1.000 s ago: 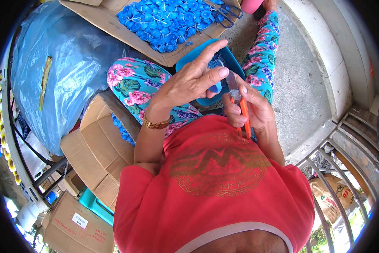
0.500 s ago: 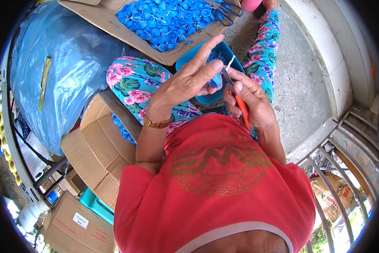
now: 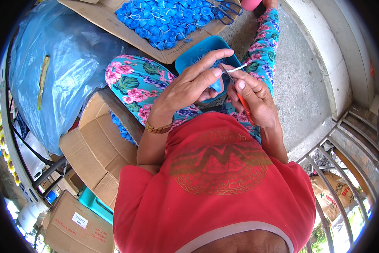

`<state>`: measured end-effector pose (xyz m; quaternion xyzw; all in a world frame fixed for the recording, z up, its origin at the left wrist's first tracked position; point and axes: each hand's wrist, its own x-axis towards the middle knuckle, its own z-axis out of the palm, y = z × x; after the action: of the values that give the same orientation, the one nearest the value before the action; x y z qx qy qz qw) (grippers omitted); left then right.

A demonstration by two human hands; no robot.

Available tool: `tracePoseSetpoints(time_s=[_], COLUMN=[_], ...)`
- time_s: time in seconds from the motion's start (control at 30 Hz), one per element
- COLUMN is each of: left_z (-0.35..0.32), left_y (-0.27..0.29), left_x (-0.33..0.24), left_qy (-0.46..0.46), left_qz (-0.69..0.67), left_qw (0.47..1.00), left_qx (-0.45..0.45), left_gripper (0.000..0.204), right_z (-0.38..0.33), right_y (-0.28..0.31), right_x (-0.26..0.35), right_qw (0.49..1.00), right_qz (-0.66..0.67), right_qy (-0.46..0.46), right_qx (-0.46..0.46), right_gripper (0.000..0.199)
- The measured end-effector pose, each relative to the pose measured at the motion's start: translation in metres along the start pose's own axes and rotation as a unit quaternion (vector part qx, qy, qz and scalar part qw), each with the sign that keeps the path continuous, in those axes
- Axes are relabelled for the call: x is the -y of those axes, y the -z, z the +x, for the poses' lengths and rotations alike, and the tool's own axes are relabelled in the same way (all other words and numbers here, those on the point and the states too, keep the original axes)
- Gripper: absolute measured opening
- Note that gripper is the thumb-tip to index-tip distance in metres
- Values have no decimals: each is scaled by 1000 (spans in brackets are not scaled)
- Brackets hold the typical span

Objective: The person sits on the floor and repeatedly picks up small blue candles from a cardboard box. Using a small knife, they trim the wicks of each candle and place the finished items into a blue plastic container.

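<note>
My left hand (image 3: 189, 86) pinches a small blue cap (image 3: 216, 85) between thumb and fingers, just above a blue tray (image 3: 189, 57) that rests on my lap. My right hand (image 3: 255, 99) grips a thin tool with an orange handle (image 3: 245, 109); its metal tip touches the cap. A short white strand (image 3: 236, 68) sticks out between the two hands. A gold bracelet circles my left wrist.
A flattened cardboard sheet (image 3: 113, 21) ahead carries a heap of blue caps (image 3: 168, 17) and scissors (image 3: 226, 10). A blue plastic bag (image 3: 59, 71) lies left. An open cardboard box (image 3: 99, 152) stands by my left knee. Concrete floor and a step lie right.
Both hands have shifted slightly down and closer together over the tray. The white strand now shows between the fingertips.
</note>
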<state>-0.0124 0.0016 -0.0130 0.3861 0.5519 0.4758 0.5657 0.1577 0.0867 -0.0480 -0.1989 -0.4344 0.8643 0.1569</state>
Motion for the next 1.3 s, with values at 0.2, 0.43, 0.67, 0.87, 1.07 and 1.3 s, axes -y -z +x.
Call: tracePoseSetpoints(time_s=[0.2,0.43,0.67,0.87,1.07,1.3], left_z=[6,11,7,6,5,3], left_y=[0,3,-5,-13,-13,-13], left_x=[6,27,23,13,15,15], left_qy=[-31,-47,-20,-35,-46,-30], left_qz=[51,-152,-132,-71,-62,-37], left_qw=[998,986,991,993,991,991], left_qx=[-4,42,-26,-86,-105,-129], left_gripper=[42,40,39,31,30,31], right_z=[3,-1,-1,0,0,1], right_y=[-5,4,12,11,10,7], right_x=[8,9,5,-1,-1,3], right_qw=[985,992,939,930,917,923], right_qz=[-164,115,306,317,349,341], right_qy=[39,-55,-142,-140,-139,-141], right_qx=[-44,14,68,124,132,110], right_gripper=[31,30,42,47,48,52])
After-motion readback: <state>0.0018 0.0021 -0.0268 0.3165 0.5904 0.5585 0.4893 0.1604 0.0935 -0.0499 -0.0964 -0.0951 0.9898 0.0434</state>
